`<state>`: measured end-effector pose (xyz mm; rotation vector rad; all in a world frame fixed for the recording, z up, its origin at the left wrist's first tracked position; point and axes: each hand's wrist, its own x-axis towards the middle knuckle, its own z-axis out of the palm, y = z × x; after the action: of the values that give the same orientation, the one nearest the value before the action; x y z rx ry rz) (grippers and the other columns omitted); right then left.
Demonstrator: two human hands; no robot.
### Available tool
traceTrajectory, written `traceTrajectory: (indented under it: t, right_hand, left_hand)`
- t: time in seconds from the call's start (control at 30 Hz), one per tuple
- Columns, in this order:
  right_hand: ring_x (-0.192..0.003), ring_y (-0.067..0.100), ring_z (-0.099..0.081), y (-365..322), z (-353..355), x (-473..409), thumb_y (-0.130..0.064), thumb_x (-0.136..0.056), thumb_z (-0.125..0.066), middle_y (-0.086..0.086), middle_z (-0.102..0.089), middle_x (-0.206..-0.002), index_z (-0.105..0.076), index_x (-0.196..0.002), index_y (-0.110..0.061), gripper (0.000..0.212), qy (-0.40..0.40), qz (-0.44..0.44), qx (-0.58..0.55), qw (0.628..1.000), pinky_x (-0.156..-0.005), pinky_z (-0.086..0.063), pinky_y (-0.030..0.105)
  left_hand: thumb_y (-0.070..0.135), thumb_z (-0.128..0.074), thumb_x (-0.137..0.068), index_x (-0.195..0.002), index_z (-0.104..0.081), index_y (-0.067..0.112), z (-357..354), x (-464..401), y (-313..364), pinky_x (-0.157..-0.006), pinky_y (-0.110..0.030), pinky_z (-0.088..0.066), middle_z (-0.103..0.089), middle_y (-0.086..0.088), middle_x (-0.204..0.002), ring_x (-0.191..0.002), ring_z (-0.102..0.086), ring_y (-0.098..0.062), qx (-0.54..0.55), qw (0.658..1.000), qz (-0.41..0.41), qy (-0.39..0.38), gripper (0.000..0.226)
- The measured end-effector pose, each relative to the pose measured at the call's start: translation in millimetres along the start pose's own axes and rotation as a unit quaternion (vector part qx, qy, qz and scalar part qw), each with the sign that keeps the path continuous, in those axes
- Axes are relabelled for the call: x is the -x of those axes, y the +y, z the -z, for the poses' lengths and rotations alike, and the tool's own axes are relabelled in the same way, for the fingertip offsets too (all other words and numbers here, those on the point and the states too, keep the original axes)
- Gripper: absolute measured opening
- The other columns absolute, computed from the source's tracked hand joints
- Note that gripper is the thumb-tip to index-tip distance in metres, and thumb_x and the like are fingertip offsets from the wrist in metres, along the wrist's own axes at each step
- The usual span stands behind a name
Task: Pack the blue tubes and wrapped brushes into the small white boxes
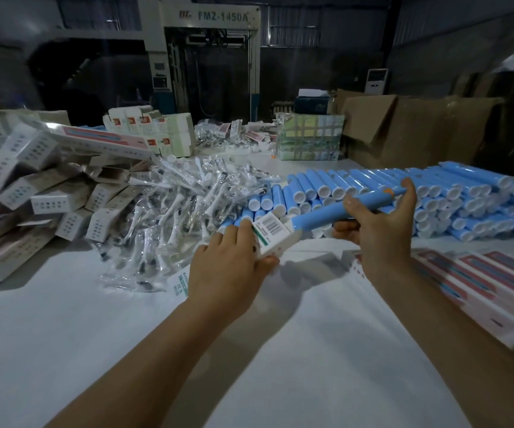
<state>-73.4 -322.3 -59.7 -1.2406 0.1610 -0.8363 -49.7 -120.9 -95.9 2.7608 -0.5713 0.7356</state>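
My left hand [234, 261] grips a small white box [272, 234] with a barcode label, its open end facing right. My right hand [379, 233] holds a blue tube [345, 210] by its middle, and the tube's lower end is at the box's mouth. A large stack of blue tubes [404, 193] lies across the table behind my hands. A heap of clear-wrapped brushes [175, 208] spreads out to the left of the stack.
A pile of small white boxes [33, 193] lies at the left on the white table [249, 350]. Flat red-and-white cartons [481, 279] lie at the right. Brown cardboard boxes [410, 128] and a large machine [206, 57] stand behind.
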Motion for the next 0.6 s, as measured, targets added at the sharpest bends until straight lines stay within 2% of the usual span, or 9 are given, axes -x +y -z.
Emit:
traceTrajectory:
  t: [0.1,0.2,0.27,0.3,0.4,0.47,0.53,0.6]
  right_hand:
    - [-0.043,0.018,-0.059,8,-4,7,-0.007,-0.086,-0.067,0.004,-0.066,-0.066,-0.034,-0.137,-0.031,0.065,-0.039,-0.026,0.035,0.998,-0.042,-0.049,0.028]
    - [-0.037,0.01,-0.05,17,-8,12,-0.027,-0.092,-0.059,-0.001,-0.064,-0.06,-0.065,-0.106,-0.015,0.019,-0.057,-0.017,0.154,0.986,-0.04,-0.04,0.024]
    - [-0.039,0.007,-0.044,22,-8,15,-0.038,-0.095,-0.051,-0.003,-0.065,-0.061,-0.071,-0.077,-0.024,0.03,-0.057,0.009,0.228,0.972,-0.047,-0.038,0.027]
    - [-0.041,0.007,-0.042,22,-8,16,-0.04,-0.095,-0.05,-0.003,-0.066,-0.063,-0.07,-0.07,-0.028,0.034,-0.05,0.019,0.241,0.969,-0.049,-0.037,0.029]
    - [-0.046,0.007,-0.042,19,-6,13,-0.032,-0.092,-0.052,-0.012,-0.064,-0.06,-0.071,-0.07,-0.028,0.029,-0.007,0.024,0.214,0.977,-0.051,-0.033,0.028]
    - [-0.047,0.008,-0.042,15,-4,9,-0.022,-0.09,-0.054,-0.011,-0.06,-0.055,-0.072,-0.071,-0.025,0.026,0.002,0.019,0.196,0.98,-0.05,-0.032,0.028]
    - [-0.046,0.005,-0.042,9,-8,6,-0.017,-0.09,-0.053,-0.01,-0.056,-0.051,-0.071,-0.073,-0.022,0.026,-0.025,0.03,0.192,0.981,-0.049,-0.032,0.026]
    - [-0.046,0.001,-0.046,0,-23,7,-0.016,-0.092,-0.053,-0.011,-0.057,-0.054,-0.07,-0.075,-0.018,0.024,-0.094,0.079,0.229,0.966,-0.051,-0.034,0.024]
  left_hand:
    - [0.067,-0.029,-0.088,-0.141,-0.023,0.022,0,4,4,-0.084,-0.034,-0.036,-0.044,0.003,-0.131,-0.115,-0.044,-0.021,-0.017,1.0,-0.021,-0.013,0.07]
    - [0.067,-0.03,-0.089,-0.145,-0.019,0.02,0,4,9,-0.089,-0.037,-0.037,-0.041,0.001,-0.136,-0.12,-0.042,-0.023,-0.01,1.0,-0.026,-0.01,0.074]
    - [0.066,-0.031,-0.089,-0.145,-0.018,0.019,0,5,11,-0.092,-0.038,-0.036,-0.041,0.0,-0.138,-0.121,-0.041,-0.024,-0.011,0.999,-0.038,-0.022,0.074]
    - [0.066,-0.032,-0.09,-0.146,-0.018,0.019,0,5,12,-0.093,-0.038,-0.035,-0.041,0.0,-0.139,-0.121,-0.04,-0.024,-0.011,0.999,-0.044,-0.03,0.074]
    - [0.064,-0.036,-0.09,-0.146,-0.019,0.018,1,8,14,-0.095,-0.039,-0.034,-0.041,-0.001,-0.139,-0.12,-0.041,-0.024,-0.017,0.997,-0.055,-0.049,0.074]
    - [0.062,-0.038,-0.091,-0.145,-0.021,0.017,3,10,18,-0.093,-0.039,-0.035,-0.043,-0.002,-0.136,-0.118,-0.043,-0.025,-0.021,0.996,-0.068,-0.047,0.072]
    - [0.06,-0.041,-0.091,-0.142,-0.025,0.016,3,13,24,-0.092,-0.04,-0.035,-0.045,-0.003,-0.133,-0.117,-0.044,-0.026,-0.019,0.994,-0.086,-0.058,0.069]
    - [0.058,-0.043,-0.091,-0.14,-0.027,0.014,1,16,32,-0.091,-0.042,-0.036,-0.046,-0.007,-0.133,-0.116,-0.045,-0.028,-0.018,0.992,-0.101,-0.074,0.068]
